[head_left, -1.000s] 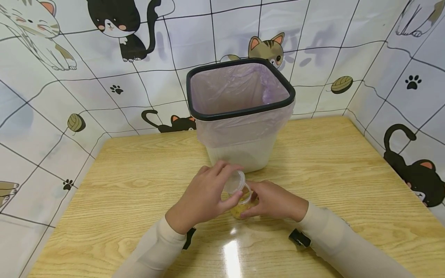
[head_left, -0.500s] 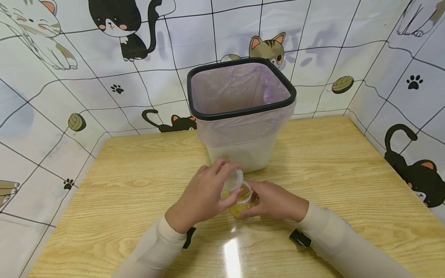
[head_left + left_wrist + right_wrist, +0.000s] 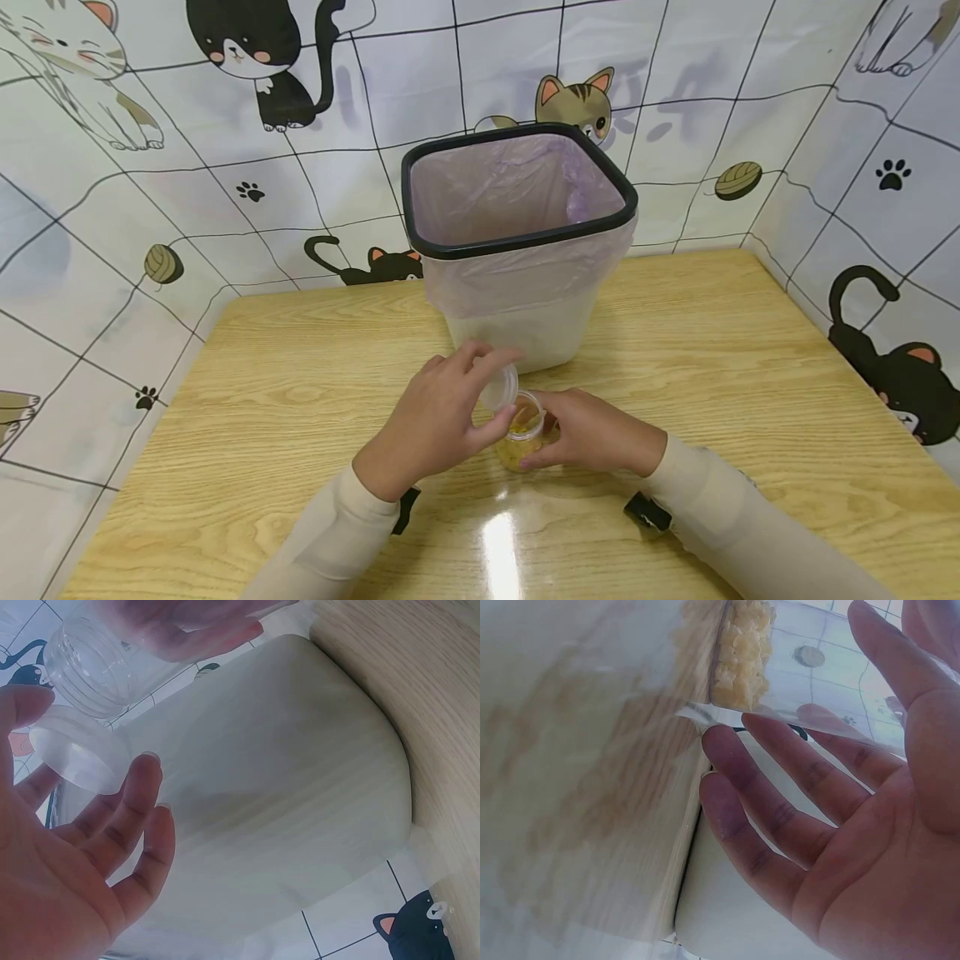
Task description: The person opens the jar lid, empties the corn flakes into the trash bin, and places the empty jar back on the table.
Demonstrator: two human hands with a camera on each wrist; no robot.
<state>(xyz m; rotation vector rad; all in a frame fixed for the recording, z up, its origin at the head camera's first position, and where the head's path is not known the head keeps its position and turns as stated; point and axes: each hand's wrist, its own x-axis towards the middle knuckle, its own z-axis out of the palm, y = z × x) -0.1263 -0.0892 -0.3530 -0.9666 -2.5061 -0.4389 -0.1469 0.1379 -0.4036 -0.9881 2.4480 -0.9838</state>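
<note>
At the left, the scene is bounded by a white wall covering [image 3: 82,350], on which black grid lines, cats and a yarn ball [image 3: 163,264] are printed. A wood-grain table [image 3: 300,358] is spread between the walls. The left forearm is clothed in a cream sleeve [image 3: 315,533], beneath whose cuff a black fitting [image 3: 406,510] is seen. By the left hand [image 3: 435,421], a clear lid [image 3: 501,388] is pinched between thumb and fingers; it is held tilted, just beside the jar's mouth, and whether the two are in contact cannot be told. To the right of the lid, the clear jar [image 3: 534,429] is stood upright on the table, uncovered, its lower part filled with yellow pieces [image 3: 742,656]. On the far side of the jar, a pale bin [image 3: 525,333] is placed; it is lined with a lilac bag [image 3: 517,283] and topped by a black rim [image 3: 517,247]. The jar is grasped from the right by the right hand [image 3: 588,429], its thumb laid on the near side. A second black fitting [image 3: 648,511] is carried under the right cuff. Farthest right, a black cat [image 3: 900,371] is printed on the wall.
</note>
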